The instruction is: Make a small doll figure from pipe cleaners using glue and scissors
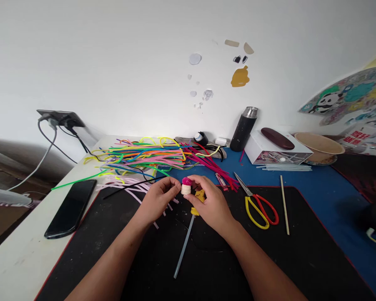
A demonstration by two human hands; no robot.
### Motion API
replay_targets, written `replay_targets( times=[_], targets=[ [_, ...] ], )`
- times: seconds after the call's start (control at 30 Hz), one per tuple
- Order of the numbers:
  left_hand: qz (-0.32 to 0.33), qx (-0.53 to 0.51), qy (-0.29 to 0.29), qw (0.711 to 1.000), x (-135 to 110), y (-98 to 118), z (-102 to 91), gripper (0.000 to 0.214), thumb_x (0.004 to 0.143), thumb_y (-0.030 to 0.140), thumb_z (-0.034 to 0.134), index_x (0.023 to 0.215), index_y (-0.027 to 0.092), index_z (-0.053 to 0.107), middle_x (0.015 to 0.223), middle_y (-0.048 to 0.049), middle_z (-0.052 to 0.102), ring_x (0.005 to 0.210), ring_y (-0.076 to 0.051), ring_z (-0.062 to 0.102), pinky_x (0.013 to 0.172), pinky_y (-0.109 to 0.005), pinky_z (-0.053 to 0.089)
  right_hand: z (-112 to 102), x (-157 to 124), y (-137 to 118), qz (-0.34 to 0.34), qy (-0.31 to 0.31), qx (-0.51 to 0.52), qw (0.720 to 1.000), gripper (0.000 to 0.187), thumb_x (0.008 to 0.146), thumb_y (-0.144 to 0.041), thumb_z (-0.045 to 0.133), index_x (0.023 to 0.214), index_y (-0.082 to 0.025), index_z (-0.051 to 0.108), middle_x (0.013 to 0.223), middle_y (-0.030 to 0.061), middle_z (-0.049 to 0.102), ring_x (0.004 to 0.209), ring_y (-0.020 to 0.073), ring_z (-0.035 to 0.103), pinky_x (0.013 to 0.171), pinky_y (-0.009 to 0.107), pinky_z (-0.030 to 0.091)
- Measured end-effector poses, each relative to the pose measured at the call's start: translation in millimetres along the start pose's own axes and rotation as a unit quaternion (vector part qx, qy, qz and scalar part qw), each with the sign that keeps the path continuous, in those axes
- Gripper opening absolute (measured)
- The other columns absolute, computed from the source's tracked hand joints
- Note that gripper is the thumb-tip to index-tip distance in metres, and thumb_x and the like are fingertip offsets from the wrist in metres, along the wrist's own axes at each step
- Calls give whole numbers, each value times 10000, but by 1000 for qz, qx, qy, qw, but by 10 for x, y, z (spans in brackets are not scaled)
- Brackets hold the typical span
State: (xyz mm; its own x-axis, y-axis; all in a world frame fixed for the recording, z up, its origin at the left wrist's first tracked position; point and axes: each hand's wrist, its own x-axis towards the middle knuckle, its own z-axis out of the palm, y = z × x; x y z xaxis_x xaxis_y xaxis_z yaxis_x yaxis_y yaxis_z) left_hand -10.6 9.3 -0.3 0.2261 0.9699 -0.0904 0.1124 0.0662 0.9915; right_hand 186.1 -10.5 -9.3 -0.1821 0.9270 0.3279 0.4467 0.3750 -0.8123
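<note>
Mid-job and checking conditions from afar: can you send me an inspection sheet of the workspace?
Surface: black mat with red edging, on a blue-and-white tabletop; pale specks on the mat.
Job's things: small pink-and-cream piece in hand; yellow item with a grey stick, partly hidden.
Clutter: loose colored stems at the back; phone left; scissors, blades apart, and a wooden stick right.
Hands: right hand grips the piece; left hand at its left side, contact unclear.
Cables: dark and white cables at the wall socket, left.
Surroundings: marked white wall; black bottle, white box and bowl at back right.
Spills: nothing seen.
</note>
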Motion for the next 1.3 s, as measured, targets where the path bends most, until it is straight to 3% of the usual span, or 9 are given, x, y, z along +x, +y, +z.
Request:
replay_targets(
  times=[0.63,0.77,0.9,1.1,1.3],
  targets=[
    [10,-18,2,1000,6,5,-23,451,904,612,711,822,171,663,701,32,507,655,-123,439,629,-258,365,9,8,10,27,16,53,998,391,894,-213,771,1261,-290,661,1179,45,740,1039,235,705,912,377,556],
    [12,-73,-17,997,6,-4,-29,428,892,576,765,1054,184,706,879,-13,651,760,-147,567,692,-267,443,-1,16,6,19,23,60,998,386,896,-217,772,1260,-291,668,1185,47,740,1049,237,707,911,373,565],
    [12,-146,-58,988,7,-11,-25,579,803,452,896,1268,216,645,1100,-78,729,1011,-230,667,816,-313,520,-3,17,11,13,30,59,998,374,910,-237,756,1270,-289,672,1188,56,741,1048,241,711,890,370,573],
    [43,-172,-59,982,11,-35,-28,534,776,307,932,1207,242,623,1099,-47,715,944,-194,689,776,-296,530,8,21,49,21,34,91,995,398,904,-240,756,1293,-281,680,1212,63,744,1066,242,715,891,363,573],
    [67,-144,-62,985,-2,-47,1,423,821,329,896,1124,220,622,1000,-22,692,886,-168,671,752,-278,507,-18,23,51,14,32,86,996,415,904,-226,748,1309,-296,696,1232,62,743,1081,242,714,900,362,575]
  ],
)
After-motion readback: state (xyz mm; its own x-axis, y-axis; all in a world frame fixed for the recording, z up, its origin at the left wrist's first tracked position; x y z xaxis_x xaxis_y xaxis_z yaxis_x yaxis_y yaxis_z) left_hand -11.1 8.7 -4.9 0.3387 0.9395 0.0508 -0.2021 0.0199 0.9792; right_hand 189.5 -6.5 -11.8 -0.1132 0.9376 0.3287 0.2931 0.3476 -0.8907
